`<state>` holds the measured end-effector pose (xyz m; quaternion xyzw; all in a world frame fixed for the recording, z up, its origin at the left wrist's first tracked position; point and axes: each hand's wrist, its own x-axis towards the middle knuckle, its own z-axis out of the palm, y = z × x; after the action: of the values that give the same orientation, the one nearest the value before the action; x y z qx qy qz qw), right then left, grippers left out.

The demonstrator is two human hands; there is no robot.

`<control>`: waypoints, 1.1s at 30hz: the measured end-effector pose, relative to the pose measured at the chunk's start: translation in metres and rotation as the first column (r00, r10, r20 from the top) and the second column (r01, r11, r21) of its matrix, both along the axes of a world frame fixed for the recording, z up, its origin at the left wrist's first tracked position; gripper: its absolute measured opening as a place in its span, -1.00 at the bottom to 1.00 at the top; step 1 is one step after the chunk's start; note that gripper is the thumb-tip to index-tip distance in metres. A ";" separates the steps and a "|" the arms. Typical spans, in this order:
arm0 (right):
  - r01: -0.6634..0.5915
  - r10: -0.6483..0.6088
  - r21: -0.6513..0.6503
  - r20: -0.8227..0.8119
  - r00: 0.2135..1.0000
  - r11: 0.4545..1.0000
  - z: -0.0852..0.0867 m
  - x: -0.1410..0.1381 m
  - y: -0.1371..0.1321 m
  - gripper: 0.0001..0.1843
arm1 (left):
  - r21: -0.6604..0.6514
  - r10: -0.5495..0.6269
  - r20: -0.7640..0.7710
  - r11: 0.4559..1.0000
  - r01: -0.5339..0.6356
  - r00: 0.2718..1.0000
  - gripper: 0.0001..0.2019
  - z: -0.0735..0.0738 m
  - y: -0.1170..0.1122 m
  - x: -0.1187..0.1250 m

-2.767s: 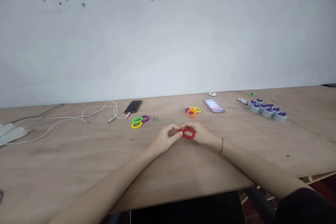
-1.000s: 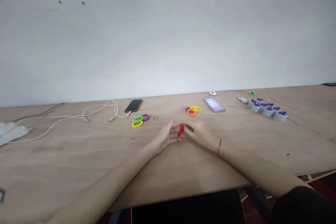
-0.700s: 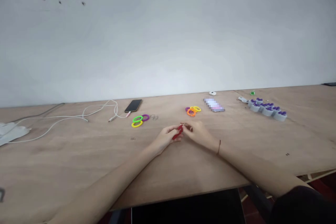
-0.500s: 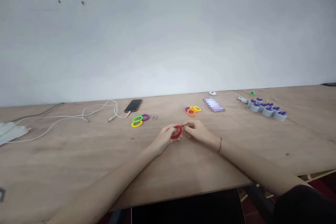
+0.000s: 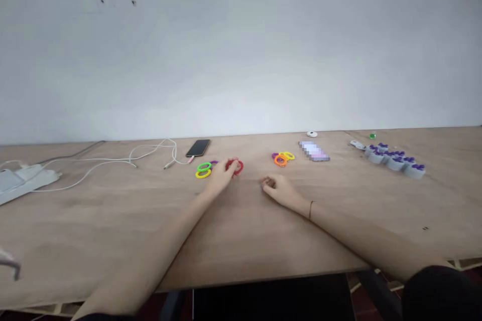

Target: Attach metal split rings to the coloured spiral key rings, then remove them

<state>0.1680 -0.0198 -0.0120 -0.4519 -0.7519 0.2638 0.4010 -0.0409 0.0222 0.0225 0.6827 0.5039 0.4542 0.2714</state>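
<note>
Pinched in my left hand [image 5: 223, 174] is a red spiral coil wristband [image 5: 239, 168], held just over or on the table. Close to its left lie a green coil wristband [image 5: 204, 166], a yellow coil wristband [image 5: 203, 174] and a purple coil wristband [image 5: 214, 162] that my hand partly covers. My right hand [image 5: 280, 188] rests lower down with its fingers curled together; a small, thin, shiny thing shows at the fingertips, too small to name. Beyond it an orange coil wristband [image 5: 280, 161] overlaps purple and yellow ones.
A dark phone [image 5: 198, 148] on a white cable and a second phone [image 5: 314, 151] lie toward the wall. White pots with purple tops [image 5: 395, 162] stand at the right. At the left is a white power strip [image 5: 45, 175] with cables. The wooden table's front edge [image 5: 263, 281] runs near me.
My left hand has carried the red coil wristband away from my right hand, leftward and farther out, beside the green and yellow wristbands. The view has shifted slightly.
</note>
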 end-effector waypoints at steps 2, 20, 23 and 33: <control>-0.003 0.001 0.039 0.040 0.999 0.999 0.001 -0.007 0.003 -0.77 | 0.168 0.136 -0.143 0.979 -0.112 0.980 -0.72 0.005 0.013 -0.026; 0.086 -0.081 0.037 -0.119 0.990 0.996 0.001 -0.117 0.099 -0.78 | 0.312 0.195 -0.578 0.950 -0.006 0.792 -0.69 -0.028 0.059 -0.103; 0.110 -0.108 0.012 -0.115 0.987 0.994 -0.002 -0.122 0.106 -0.75 | 0.294 0.188 -0.557 0.955 -0.019 0.809 -0.68 -0.028 0.059 -0.102; 0.153 -0.150 0.029 -0.093 0.984 0.988 -0.004 -0.117 0.103 -0.74 | 0.235 0.200 -0.522 0.968 -0.085 0.829 -0.68 -0.030 0.057 -0.096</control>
<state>0.0512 0.0831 -0.0158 -0.4881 -0.7012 0.2390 0.4615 -0.1373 0.0791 -0.0076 0.7674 0.5610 0.3103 0.0125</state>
